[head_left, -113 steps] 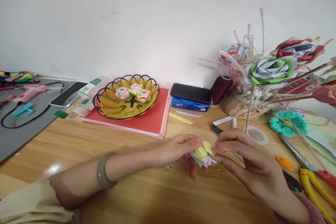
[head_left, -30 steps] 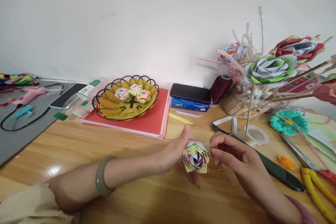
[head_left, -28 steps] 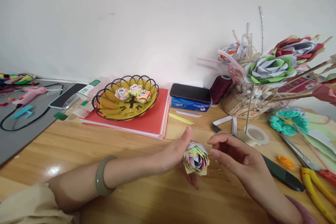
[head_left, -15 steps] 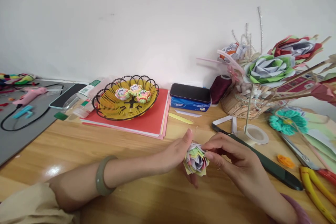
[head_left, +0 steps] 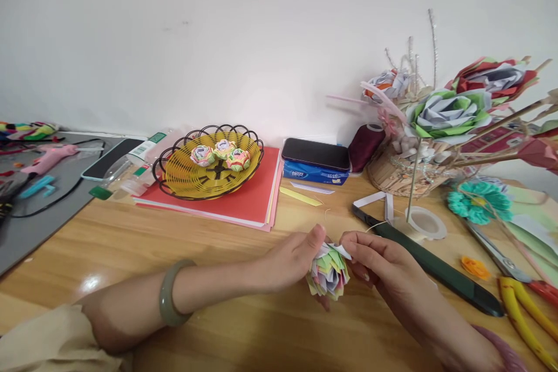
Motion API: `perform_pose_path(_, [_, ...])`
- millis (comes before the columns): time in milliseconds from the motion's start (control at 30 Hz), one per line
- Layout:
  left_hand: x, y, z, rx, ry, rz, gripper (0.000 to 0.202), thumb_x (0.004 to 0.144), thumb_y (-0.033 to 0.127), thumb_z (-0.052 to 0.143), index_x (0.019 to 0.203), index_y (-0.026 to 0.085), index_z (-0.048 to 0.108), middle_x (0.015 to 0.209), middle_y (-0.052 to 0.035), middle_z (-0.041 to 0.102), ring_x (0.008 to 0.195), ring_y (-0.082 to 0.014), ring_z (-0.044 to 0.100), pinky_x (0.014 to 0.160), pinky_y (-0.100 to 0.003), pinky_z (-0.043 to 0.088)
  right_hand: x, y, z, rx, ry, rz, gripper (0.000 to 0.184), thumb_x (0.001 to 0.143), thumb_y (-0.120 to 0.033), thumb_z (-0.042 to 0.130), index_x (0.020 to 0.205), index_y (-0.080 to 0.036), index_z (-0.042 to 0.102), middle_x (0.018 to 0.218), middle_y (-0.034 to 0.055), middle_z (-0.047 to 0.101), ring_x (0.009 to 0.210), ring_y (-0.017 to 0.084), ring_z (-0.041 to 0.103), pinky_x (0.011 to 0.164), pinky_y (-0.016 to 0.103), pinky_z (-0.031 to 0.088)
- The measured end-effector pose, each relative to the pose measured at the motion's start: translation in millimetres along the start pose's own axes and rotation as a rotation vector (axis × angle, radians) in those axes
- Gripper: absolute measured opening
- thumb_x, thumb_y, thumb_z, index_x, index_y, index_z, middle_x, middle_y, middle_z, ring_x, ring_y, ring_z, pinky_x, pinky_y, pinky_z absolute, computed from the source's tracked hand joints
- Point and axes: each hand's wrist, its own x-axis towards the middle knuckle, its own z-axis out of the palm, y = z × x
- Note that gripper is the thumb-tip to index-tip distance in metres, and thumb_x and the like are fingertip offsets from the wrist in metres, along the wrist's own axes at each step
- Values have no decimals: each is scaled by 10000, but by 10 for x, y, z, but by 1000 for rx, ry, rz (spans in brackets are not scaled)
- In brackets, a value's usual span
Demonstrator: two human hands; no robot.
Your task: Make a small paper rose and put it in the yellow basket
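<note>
A folded paper flower (head_left: 329, 273) in white, green, yellow and pink hangs tilted between my hands, above the wooden table. My left hand (head_left: 296, 258) is closed around its base, thumb up, with some fingers hidden behind the petals. At the flower's upper right edge, my right hand (head_left: 383, 267) pinches a white petal between thumb and forefinger. A thin pale thread shows just above the right hand's knuckles. Three smaller paper flowers (head_left: 225, 149) lie in a yellow woven basket (head_left: 192, 180) further back.
Red paper sheets (head_left: 261, 197) lie under the basket. To the right are a dark green-handled tool (head_left: 436, 267), a tape roll (head_left: 425, 224), scissors (head_left: 497, 253) and yellow-handled pliers (head_left: 523, 314). Behind stand a phone (head_left: 316, 154) on a blue pack and a flower-filled pot (head_left: 392, 174).
My right hand has shifted its pinch onto a white petal at the flower's upper edge. The flower has turned and dropped slightly. At far left, a dark blurred object has appeared.
</note>
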Motion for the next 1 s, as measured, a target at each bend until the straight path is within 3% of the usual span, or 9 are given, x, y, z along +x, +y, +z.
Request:
perform_pose_path(167, [74,-20,-36,-342,-65,-36,697,709,769,203,869,152,487,670,-47,616,505,-142,585,471,-287,490,8,28,-13,140,38,42,342,771,-475,556,615,-175,505,544,-41,402,508,99,314,481,248,251])
perform_pose_path(267, [93,-4,-57,-453,-128,-72,676,731,751,168,884,166,471,681,-25,612,462,-128,580,436,-263,478,1,21,-25,103,90,12,330,785,-480,546,661,-174,539,555,-41,415,505,96,315,473,240,260])
perform_pose_path(433, [77,-4,-33,-440,-123,-32,679,763,717,147,862,141,492,568,-6,562,437,-108,541,432,-228,455,-40,-24,-5,-143,194,-202,267,810,-426,534,666,-203,568,601,-27,467,551,118,423,513,242,341])
perform_pose_path(533, [73,-23,-16,-400,-90,-6,657,743,729,237,820,133,501,575,-5,550,447,-102,533,421,-225,457,-61,-30,12,-229,213,-295,199,822,-393,532,752,-225,612,709,-1,544,647,148,514,581,255,401])
perform_pose_path(633, [79,-38,-12,-361,-62,4,654,684,749,357,819,132,526,616,-8,559,454,-96,528,405,-227,464,-65,-29,10,-260,219,-323,203,826,-383,532,727,-228,619,708,5,548,660,156,518,599,261,409])
perform_pose_path(800, [91,-30,0,-331,-6,-19,698,598,781,430,729,109,566,602,-25,558,477,-101,523,391,-221,461,-46,-26,-24,-125,125,-204,261,823,-410,525,662,-213,585,611,-29,474,544,114,401,503,237,325])
perform_pose_path(1000, [84,13,11,-291,65,-42,703,634,784,360,633,109,557,513,-18,531,434,-101,481,378,-229,431,-29,6,-60,104,-62,-13,292,786,-408,586,614,-176,545,574,-43,402,545,99,308,513,237,257])
